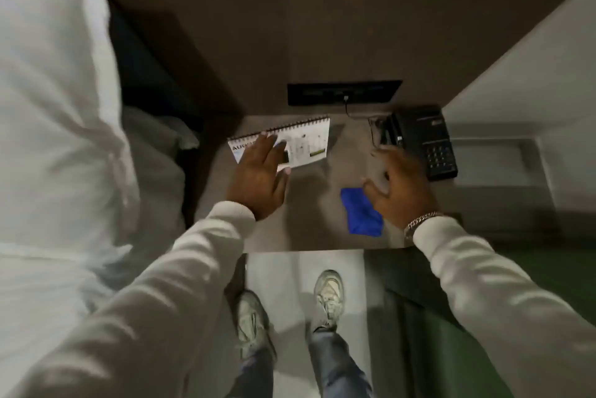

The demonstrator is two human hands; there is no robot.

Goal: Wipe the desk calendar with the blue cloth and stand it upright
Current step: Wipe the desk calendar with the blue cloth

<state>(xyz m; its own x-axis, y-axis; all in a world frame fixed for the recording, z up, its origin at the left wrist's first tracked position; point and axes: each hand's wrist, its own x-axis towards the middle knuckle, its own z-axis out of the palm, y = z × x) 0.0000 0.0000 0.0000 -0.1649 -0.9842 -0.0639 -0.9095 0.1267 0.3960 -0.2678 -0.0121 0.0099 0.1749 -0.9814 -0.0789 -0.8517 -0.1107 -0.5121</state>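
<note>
**Desk calendar lying flat, cloth not yet picked up**

The desk calendar (292, 144) lies flat on the small desk (309, 204), spiral edge away from the person, its left half under the fingers of the left hand (258, 181). Those fingers are spread and relaxed, resting on or just over the page and gripping nothing; I judge they are there to steady it for wiping. Further right, the blue cloth (361, 217) sits crumpled near the desk's front edge, just beside the thumb of the right hand (400, 184). That hand hovers open, fingers splayed, seemingly about to take the cloth. Beyond its fingertips sits a dark telephone (425, 142).
</note>
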